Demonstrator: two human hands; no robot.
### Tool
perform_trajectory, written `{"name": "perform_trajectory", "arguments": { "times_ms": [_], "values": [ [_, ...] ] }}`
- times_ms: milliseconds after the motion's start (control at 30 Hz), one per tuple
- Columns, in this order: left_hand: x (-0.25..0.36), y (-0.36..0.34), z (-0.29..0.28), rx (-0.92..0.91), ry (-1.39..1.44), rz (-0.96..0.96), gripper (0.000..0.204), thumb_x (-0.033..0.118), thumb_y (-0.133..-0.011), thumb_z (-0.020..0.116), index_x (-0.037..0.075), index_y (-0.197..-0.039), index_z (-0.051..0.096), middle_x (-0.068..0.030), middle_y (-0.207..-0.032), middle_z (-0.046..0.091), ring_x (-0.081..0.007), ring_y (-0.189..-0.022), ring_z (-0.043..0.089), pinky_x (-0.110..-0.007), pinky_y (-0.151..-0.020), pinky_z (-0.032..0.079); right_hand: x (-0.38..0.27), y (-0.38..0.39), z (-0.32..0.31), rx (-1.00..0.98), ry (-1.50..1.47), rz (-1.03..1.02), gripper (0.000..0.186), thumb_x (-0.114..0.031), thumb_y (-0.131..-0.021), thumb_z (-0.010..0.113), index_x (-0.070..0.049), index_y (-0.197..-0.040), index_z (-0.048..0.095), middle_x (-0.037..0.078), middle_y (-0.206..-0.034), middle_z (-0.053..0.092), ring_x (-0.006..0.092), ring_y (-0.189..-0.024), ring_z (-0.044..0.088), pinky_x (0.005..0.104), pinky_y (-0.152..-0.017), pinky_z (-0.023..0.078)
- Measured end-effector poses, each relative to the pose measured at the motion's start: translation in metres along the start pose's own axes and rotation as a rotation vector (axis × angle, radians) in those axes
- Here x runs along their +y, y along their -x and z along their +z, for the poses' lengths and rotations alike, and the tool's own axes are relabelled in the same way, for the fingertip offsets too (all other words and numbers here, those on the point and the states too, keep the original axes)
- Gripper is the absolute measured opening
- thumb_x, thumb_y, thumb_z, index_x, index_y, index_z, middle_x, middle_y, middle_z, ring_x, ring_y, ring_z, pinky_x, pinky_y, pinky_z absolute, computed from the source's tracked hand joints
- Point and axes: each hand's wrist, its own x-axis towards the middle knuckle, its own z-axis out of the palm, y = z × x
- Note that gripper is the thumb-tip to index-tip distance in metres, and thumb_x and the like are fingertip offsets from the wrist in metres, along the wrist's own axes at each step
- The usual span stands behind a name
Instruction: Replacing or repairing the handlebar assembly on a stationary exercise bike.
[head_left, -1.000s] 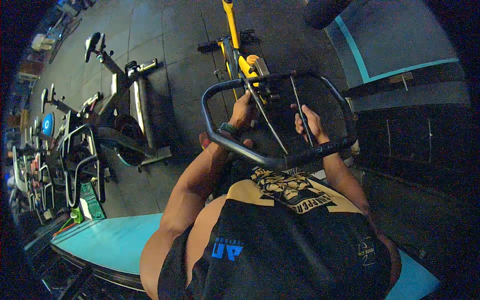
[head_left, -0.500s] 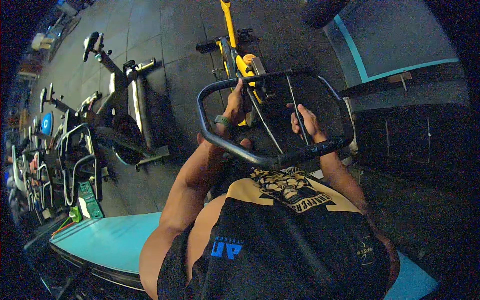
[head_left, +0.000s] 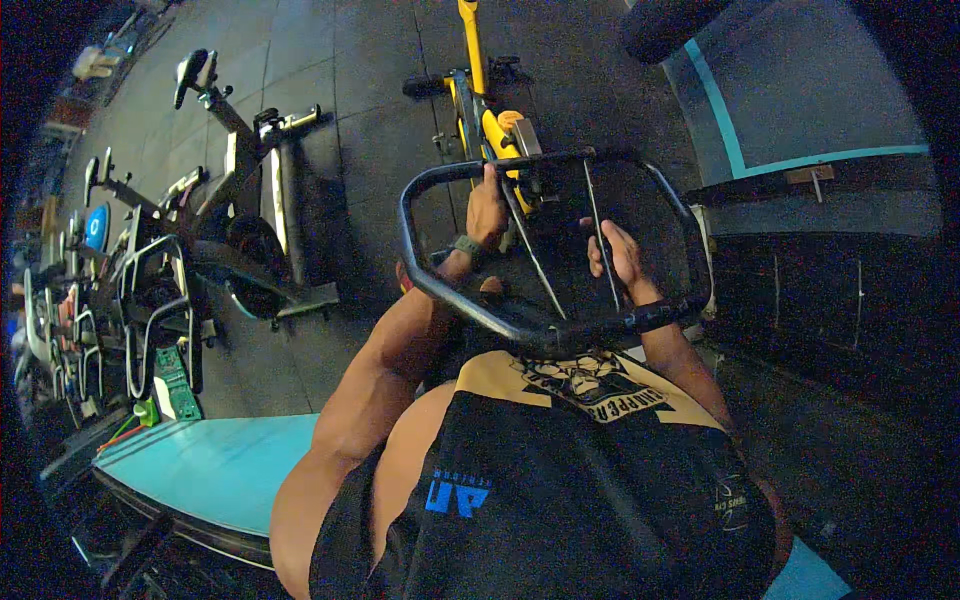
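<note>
A black tubular frame [head_left: 678,208] with rounded corners and two thin inner rods lies across the centre of my view, above my lap. My left hand [head_left: 484,210] is at its far bar, closed at the top of the left rod, with some fingers hidden. My right hand [head_left: 622,258] is lower, fingers curled at the right rod. Just beyond the frame stands a yellow and black exercise bike [head_left: 498,135], partly hidden by it. My forearms come up beneath the frame's near bar.
Several exercise bikes [head_left: 230,140] crowd the left on dark rubber floor tiles [head_left: 370,140]. A turquoise padded bench [head_left: 200,460] runs under me. At right are a grey panel with turquoise trim [head_left: 800,90] and a dark cylinder [head_left: 670,25]. A green item [head_left: 175,375] lies at left.
The view has tilted slightly, shifting the bikes and background. The frame and both my hands rose a little, then came back down; both hands stay at the rods.
</note>
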Motion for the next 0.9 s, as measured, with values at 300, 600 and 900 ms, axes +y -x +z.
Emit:
{"name": "perform_trajectory", "arguments": {
  "times_ms": [300, 600, 900],
  "values": [
    [-0.01, -0.001, -0.004, 0.063, -0.194, 0.028, 0.074, 0.057, -0.094, 0.018, -0.001, -0.084, 0.065, -0.0226, -0.081, 0.064, -0.0416, -0.082, 0.059, -0.047, -0.073, 0.04, -0.006, 0.001, 0.009, 0.031, 0.067, 0.003, 0.043, -0.034, -0.098, 0.034, 0.0, -0.12, 0.048, 0.004, -0.059, 0.046, 0.0126, -0.043, 0.044, 0.027, -0.043, 0.041],
    [-0.013, -0.004, -0.004, 0.045, -0.246, 0.016, 0.076, 0.056, -0.095, 0.014, -0.001, -0.094, 0.064, -0.022, -0.085, 0.064, -0.0391, -0.084, 0.06, -0.044, -0.076, 0.042, -0.007, 0.0, 0.008, 0.061, 0.045, 0.044, 0.043, -0.034, -0.098, 0.034, 0.0, -0.12, 0.048, 0.004, -0.059, 0.047, 0.013, -0.042, 0.044, 0.0268, -0.042, 0.041],
    [0.016, 0.001, 0.006, 0.05, -0.127, -0.074, 0.078, 0.056, -0.095, 0.013, -0.003, -0.094, 0.064, -0.0234, -0.086, 0.065, -0.0401, -0.086, 0.06, -0.043, -0.079, 0.042, -0.01, 0.002, 0.005, 0.075, 0.132, 0.058, 0.042, -0.035, -0.098, 0.033, -0.001, -0.119, 0.049, 0.003, -0.06, 0.048, 0.012, -0.044, 0.045, 0.0263, -0.044, 0.042]
  ]
}}
